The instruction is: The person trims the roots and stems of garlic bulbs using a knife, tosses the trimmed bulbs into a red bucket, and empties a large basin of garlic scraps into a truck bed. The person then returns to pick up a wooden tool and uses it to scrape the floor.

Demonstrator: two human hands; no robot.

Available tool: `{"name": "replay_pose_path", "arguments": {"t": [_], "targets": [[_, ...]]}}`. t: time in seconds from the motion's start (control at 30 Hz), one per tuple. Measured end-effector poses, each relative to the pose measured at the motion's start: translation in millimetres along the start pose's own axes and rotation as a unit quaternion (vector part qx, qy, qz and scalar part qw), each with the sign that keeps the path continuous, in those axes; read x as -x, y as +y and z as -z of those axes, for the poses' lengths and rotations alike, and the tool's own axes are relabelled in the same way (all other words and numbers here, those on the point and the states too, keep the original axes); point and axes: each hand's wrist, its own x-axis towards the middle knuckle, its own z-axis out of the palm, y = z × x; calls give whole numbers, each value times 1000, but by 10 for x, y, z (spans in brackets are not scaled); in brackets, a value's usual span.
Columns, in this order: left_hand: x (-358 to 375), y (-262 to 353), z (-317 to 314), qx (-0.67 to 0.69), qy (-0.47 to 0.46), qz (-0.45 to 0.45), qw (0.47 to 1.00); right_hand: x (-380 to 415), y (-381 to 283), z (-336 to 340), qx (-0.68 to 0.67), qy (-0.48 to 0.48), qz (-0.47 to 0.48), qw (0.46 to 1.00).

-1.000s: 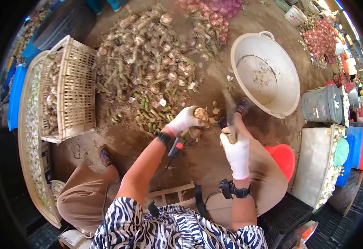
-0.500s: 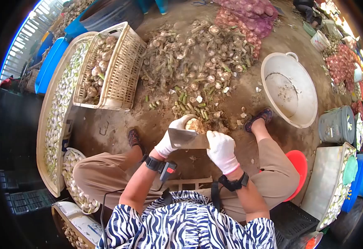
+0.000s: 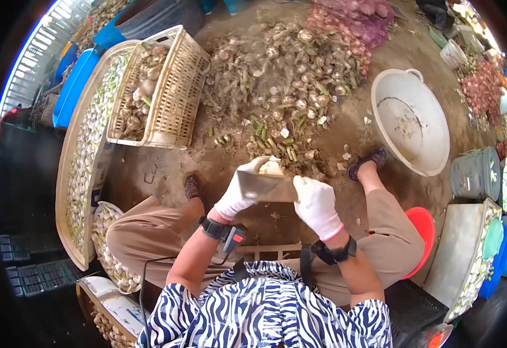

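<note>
A garlic bulb [image 3: 272, 167] sits in my gloved left hand [image 3: 236, 194], its pale, whitish face showing above the blade. My right hand [image 3: 316, 206], in a white glove too, is closed around the handle end of a cleaver [image 3: 265, 187]. The wide blade lies across in front of the bulb and hides part of my left fingers. Just beyond both hands, cut green stem pieces [image 3: 274, 145] are scattered on the floor. Behind them spreads a large heap of garlic bulbs with dry stalks [image 3: 282, 75].
A plastic crate [image 3: 169, 95] of garlic stands at the left, beside a long tub [image 3: 62, 174] of white cloves. To the right is a big white basin [image 3: 384, 130] with debris inside. A red stool [image 3: 424, 232] shows by my right knee. Mesh sacks [image 3: 358, 23] lie at the back.
The bulb's visible face has gone from brown and rooty to pale. The cleaver stays across in front of it, and the whole view has shifted slightly.
</note>
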Motion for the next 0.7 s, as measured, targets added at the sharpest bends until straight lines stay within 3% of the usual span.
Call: {"name": "replay_pose_path", "arguments": {"t": [0.07,0.13,0.17,0.2,0.23,0.3,0.37,0.4,0.47,0.57,0.6,0.63,0.67,0.7], "targets": [[14,53,5,-150,5,8,989,101,430,-295,82,-27,-159,984],[23,21,2,18,20,-26,999,209,809,-336,61,-55,-240,967],[-2,5,29,121,23,-1,992,160,716,-268,5,1,-282,960],[-15,-30,65,223,27,25,974,120,630,-189,7,-2,-275,961],[-68,-243,157,284,-22,13,959,90,544,-113,-134,18,-271,953],[-107,-317,138,307,24,30,951,52,366,-41,-343,41,-256,903],[-138,-318,23,357,98,48,928,39,259,-44,-351,25,-213,912],[-151,-383,7,359,95,49,927,13,196,-29,-341,11,-219,914],[-167,-549,23,475,55,31,878,31,289,-243,-351,10,-220,910],[-163,-371,185,506,99,11,857,216,635,-829,-279,-102,-275,914],[-228,-348,426,537,106,-49,836,250,705,-882,-278,-102,-277,914],[-295,-355,753,669,174,-23,723,345,746,-900,-270,-106,-349,891],[-313,-48,924,745,102,-87,653,437,823,-924,-257,-114,-416,865],[-374,47,1229,725,84,-189,657,501,1005,-992,-289,-83,-401,865]]}}
